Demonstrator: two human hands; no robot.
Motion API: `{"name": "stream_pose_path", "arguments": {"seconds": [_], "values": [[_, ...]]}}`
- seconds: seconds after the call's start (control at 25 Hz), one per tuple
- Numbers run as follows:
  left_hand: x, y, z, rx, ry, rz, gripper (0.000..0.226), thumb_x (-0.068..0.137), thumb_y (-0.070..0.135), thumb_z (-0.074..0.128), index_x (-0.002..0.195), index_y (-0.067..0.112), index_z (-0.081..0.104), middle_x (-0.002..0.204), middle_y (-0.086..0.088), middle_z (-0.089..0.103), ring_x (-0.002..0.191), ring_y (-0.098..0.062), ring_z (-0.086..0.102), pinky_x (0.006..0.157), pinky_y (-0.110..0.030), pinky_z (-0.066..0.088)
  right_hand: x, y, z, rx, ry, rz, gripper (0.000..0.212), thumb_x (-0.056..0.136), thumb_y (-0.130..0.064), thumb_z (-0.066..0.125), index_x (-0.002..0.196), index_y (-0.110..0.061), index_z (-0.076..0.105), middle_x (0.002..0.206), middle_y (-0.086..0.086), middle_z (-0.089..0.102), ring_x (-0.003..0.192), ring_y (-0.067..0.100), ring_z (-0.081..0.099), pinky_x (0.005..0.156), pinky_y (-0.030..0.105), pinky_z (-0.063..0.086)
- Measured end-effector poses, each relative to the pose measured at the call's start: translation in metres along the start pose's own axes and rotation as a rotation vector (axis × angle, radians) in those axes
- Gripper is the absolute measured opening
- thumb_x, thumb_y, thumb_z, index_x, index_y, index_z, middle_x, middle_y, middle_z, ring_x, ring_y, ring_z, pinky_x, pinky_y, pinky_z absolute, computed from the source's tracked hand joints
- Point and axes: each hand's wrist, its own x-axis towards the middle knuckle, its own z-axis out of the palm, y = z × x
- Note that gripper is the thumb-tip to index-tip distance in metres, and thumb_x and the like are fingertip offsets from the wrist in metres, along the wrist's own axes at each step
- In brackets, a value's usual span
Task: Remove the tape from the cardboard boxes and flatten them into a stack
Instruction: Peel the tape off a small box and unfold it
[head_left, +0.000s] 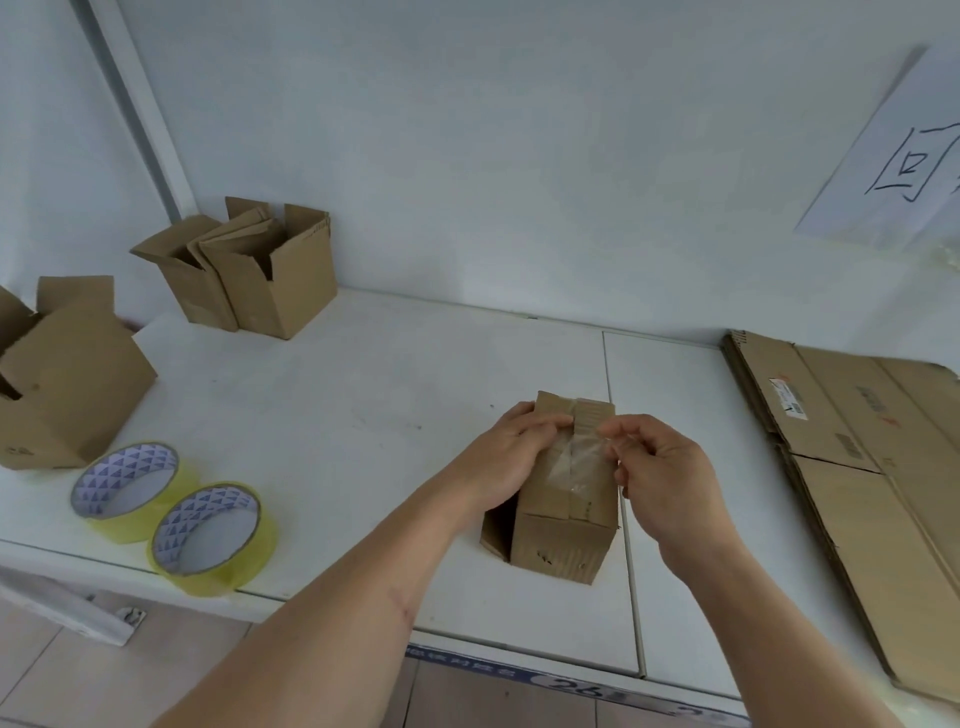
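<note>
A small brown cardboard box (563, 525) stands on the white table (363, 415), its top seam covered by clear tape (582, 460). My left hand (501, 457) grips the box's upper left side, with the thumb on the top flap. To the right of the seam, my right hand (660, 473) has its thumb and fingertips pinched at the edge of the tape. A stack of flattened cardboard (852, 441) lies at the table's right side.
Two rolls of yellowish clear tape (130, 491) (210, 538) lie near the front left edge. An open box (67, 384) stands at the far left, and two more open boxes (249, 270) stand by the wall. A paper sheet (893, 161) hangs on the wall.
</note>
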Motion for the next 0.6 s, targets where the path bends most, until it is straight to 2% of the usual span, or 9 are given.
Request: {"name": "stream_pose_path", "arguments": {"seconds": [0.08, 0.12, 0.2, 0.28, 0.36, 0.44, 0.52, 0.6], "values": [[-0.004, 0.003, -0.001, -0.015, -0.087, -0.027, 0.055, 0.088, 0.072, 0.041, 0.136, 0.047, 0.048, 0.14, 0.04, 0.027, 0.129, 0.005, 0.036, 0.104, -0.022, 0.028, 0.002, -0.002, -0.005, -0.071, -0.03, 0.006, 0.033, 0.097, -0.008, 0.048, 0.085, -0.027, 0.072, 0.075, -0.003, 0.063, 0.064, 0.008, 0.054, 0.064, 0.022, 0.045], [-0.006, 0.004, -0.003, 0.049, -0.127, -0.027, 0.062, 0.084, 0.071, 0.05, 0.14, 0.047, 0.04, 0.132, 0.048, 0.021, 0.123, 0.009, 0.035, 0.099, -0.017, 0.029, 0.002, -0.004, -0.01, -0.135, -0.081, -0.013, 0.034, 0.096, -0.007, 0.047, 0.084, -0.026, 0.072, 0.077, -0.005, 0.064, 0.066, 0.004, 0.056, 0.065, 0.018, 0.044], [-0.005, 0.003, -0.007, 0.163, -0.172, -0.02, 0.075, 0.081, 0.054, 0.071, 0.145, 0.046, 0.032, 0.12, 0.054, 0.014, 0.115, 0.011, 0.037, 0.088, -0.008, 0.031, 0.001, -0.007, -0.022, -0.231, -0.198, -0.063, 0.034, 0.094, -0.006, 0.047, 0.081, -0.025, 0.073, 0.084, -0.01, 0.065, 0.072, -0.002, 0.057, 0.066, 0.012, 0.042], [-0.001, 0.002, -0.01, 0.196, -0.2, -0.029, 0.085, 0.077, 0.044, 0.079, 0.146, 0.046, 0.03, 0.132, 0.045, 0.015, 0.121, 0.003, 0.037, 0.093, -0.012, 0.033, -0.002, -0.008, -0.032, -0.211, -0.307, -0.109, 0.027, 0.091, -0.017, 0.05, 0.083, -0.029, 0.074, 0.094, -0.016, 0.066, 0.085, -0.003, 0.058, 0.071, 0.012, 0.041], [0.002, 0.002, -0.011, 0.195, -0.224, -0.035, 0.088, 0.074, 0.046, 0.082, 0.146, 0.049, 0.031, 0.145, 0.037, 0.011, 0.128, -0.002, 0.035, 0.105, -0.023, 0.034, -0.006, -0.008, -0.038, -0.16, -0.397, -0.173, 0.023, 0.087, -0.033, 0.054, 0.1, -0.037, 0.073, 0.105, -0.022, 0.063, 0.096, -0.001, 0.057, 0.076, 0.011, 0.041], [0.004, 0.002, -0.01, 0.187, -0.237, -0.025, 0.089, 0.072, 0.048, 0.083, 0.145, 0.05, 0.032, 0.147, 0.037, 0.011, 0.13, -0.004, 0.036, 0.109, -0.029, 0.036, -0.007, -0.005, -0.039, -0.229, -0.466, -0.265, 0.027, 0.09, -0.036, 0.066, 0.115, -0.044, 0.067, 0.112, -0.026, 0.059, 0.098, 0.003, 0.057, 0.079, 0.011, 0.042], [0.005, 0.003, -0.009, 0.213, -0.246, -0.02, 0.089, 0.072, 0.05, 0.082, 0.146, 0.05, 0.031, 0.145, 0.037, 0.013, 0.13, -0.002, 0.035, 0.108, -0.027, 0.035, -0.007, -0.001, -0.035, -0.346, -0.507, -0.361, 0.023, 0.087, -0.031, 0.071, 0.105, -0.046, 0.07, 0.11, -0.026, 0.06, 0.099, 0.005, 0.056, 0.08, 0.012, 0.04], [0.006, 0.004, -0.011, 0.238, -0.261, -0.022, 0.089, 0.073, 0.05, 0.081, 0.147, 0.05, 0.03, 0.149, 0.036, 0.011, 0.133, -0.002, 0.032, 0.11, -0.027, 0.032, -0.004, 0.001, -0.032, -0.353, -0.514, -0.343, 0.015, 0.086, -0.029, 0.073, 0.091, -0.043, 0.073, 0.1, -0.023, 0.064, 0.096, 0.005, 0.057, 0.08, 0.014, 0.04]]}}
